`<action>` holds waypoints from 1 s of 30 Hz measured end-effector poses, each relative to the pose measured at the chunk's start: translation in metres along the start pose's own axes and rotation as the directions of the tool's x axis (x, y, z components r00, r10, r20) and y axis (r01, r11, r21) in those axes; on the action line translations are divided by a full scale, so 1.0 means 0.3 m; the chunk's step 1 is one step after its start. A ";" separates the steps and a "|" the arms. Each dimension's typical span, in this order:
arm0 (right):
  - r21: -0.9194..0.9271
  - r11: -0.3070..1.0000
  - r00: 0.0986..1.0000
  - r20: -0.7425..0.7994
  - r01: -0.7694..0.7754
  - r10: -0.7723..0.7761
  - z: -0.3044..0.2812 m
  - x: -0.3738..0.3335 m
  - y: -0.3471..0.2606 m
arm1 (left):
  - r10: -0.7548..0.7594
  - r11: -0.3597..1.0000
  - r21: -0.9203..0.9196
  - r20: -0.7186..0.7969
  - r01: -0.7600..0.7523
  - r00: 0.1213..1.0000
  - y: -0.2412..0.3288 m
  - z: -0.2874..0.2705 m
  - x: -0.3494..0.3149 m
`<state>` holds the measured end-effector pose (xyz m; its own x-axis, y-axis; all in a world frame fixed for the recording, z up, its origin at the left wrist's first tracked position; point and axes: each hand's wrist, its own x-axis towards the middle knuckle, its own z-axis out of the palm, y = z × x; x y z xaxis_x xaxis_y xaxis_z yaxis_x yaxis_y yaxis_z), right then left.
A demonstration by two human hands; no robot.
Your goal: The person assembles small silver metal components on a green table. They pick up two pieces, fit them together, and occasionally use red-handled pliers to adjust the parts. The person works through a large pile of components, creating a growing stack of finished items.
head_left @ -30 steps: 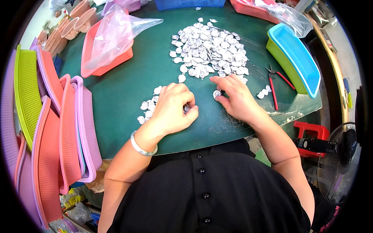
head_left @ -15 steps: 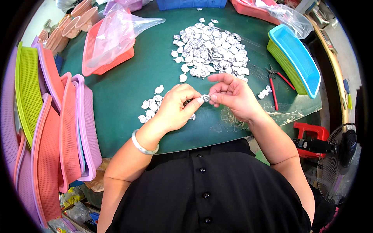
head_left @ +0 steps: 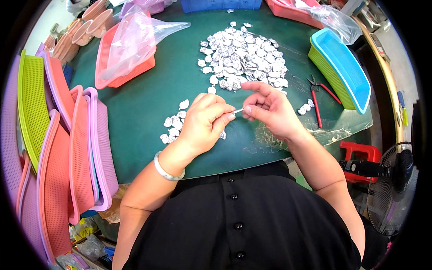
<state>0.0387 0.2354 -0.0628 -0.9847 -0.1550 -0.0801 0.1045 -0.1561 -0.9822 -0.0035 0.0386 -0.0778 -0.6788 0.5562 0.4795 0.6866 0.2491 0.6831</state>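
My left hand (head_left: 208, 120) and my right hand (head_left: 271, 110) meet over the near part of the green table. Between their fingertips is one small silvery-white rose-shaped piece (head_left: 238, 110), now seen edge-on. My left thumb and forefinger pinch one side of it; my right thumb and forefinger pinch the other, while the other right fingers curl loosely. Beside and partly under my left hand lies a small group of similar pieces (head_left: 174, 122). Beyond my hands is a large heap of these pieces (head_left: 247, 58). Red-handled cutters (head_left: 317, 101) lie to the right of my right hand.
A few pieces (head_left: 306, 107) lie near the cutters. A blue-and-green basket (head_left: 344, 67) stands at right, and a coral basket with plastic bags (head_left: 104, 58) at far left. Stacked purple, coral and green baskets (head_left: 58, 180) line the left. A fan (head_left: 391, 189) and red stool (head_left: 360, 153) are at lower right.
The small piece between my fingertips has turned from showing its face to showing its thin edge. My hands have hardly moved otherwise.
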 end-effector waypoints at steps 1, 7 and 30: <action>-0.049 0.998 1.000 -0.011 0.024 -0.025 0.002 -0.001 -0.002 | -0.010 1.000 -0.008 -0.004 0.010 1.000 0.004 0.000 -0.001; -0.286 0.927 0.968 -0.001 0.241 -0.252 0.013 -0.015 0.004 | -0.095 0.988 -0.122 -0.008 0.094 0.995 0.011 -0.005 0.000; -0.895 0.174 0.840 0.297 0.410 -0.455 -0.037 0.154 0.025 | -0.062 0.985 0.169 0.117 0.042 0.991 0.006 -0.012 -0.007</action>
<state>-0.0076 0.2380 -0.0757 -0.8330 -0.3486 0.4296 -0.5109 0.7825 -0.3558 -0.0017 0.0350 -0.0758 -0.6850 0.6285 0.3685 0.6919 0.4027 0.5993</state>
